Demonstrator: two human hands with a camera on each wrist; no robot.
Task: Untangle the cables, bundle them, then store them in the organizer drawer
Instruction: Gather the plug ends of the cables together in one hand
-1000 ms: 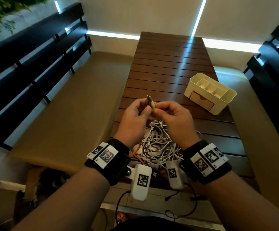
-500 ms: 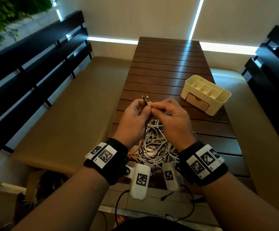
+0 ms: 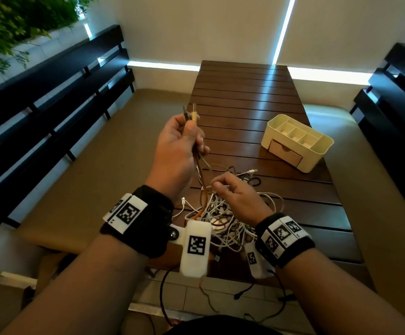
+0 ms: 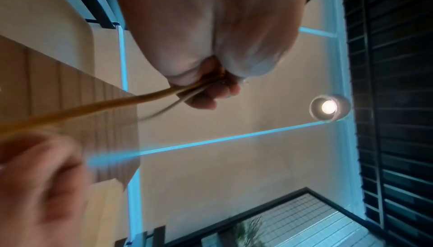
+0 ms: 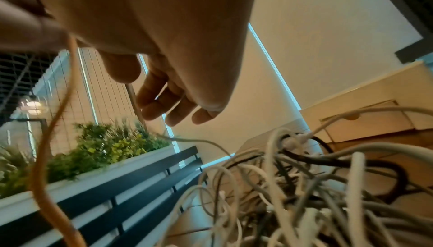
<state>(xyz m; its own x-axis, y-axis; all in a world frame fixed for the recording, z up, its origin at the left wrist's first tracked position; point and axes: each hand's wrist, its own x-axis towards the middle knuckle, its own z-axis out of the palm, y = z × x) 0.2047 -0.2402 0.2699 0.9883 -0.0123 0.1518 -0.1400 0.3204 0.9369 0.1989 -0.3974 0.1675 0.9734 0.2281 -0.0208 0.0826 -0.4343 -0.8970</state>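
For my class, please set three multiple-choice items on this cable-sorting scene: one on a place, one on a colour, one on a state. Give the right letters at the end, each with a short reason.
1. Where does the organizer stand?
A. on the slatted table, right of the cable pile
B. on the bench
C. in the person's lap

2. What colour is the thick cable running down from the left hand?
A. blue
B. orange
C. green

3. What state is the organizer's drawer in?
A. pulled right out
B. lying on the table
C. shut

Answers:
1 A: the head view shows it on the wooden table, right of the tangled cables.
2 B: the left wrist view shows an orange cable leaving the gripping fingers.
3 C: its front sits flush with the organizer's body.
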